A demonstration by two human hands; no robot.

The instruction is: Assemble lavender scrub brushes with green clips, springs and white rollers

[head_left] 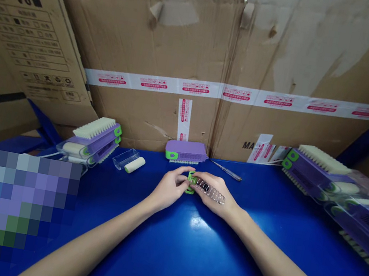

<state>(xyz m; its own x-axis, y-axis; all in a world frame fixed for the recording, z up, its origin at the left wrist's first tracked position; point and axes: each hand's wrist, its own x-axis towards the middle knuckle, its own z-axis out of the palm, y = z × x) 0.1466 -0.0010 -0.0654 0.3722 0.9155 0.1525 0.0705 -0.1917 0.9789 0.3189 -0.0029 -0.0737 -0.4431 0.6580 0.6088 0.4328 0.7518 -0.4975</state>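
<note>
Both hands meet over the blue table. Between finger and thumb, my left hand [170, 187] grips a small green plastic piece [190, 188]. From the other side my right hand [215, 192] has its fingers closed at the same piece, where a metal coil spring [212, 193] meets it. The spring stretches out to the right across the back of my right hand. Just beyond the hands lies a purple brush body [185, 149] with a green end and pale bristles facing down. My fingers partly hide the joint between spring and green piece.
A screwdriver [227, 170] lies behind my right hand. Left of the hands are a white roller [135, 165] and a clear plastic cover [122, 159]. Purple brushes stand stacked at left [106, 145] and right [321, 174]. A cardboard wall [157, 47] backs the blue table [163, 258].
</note>
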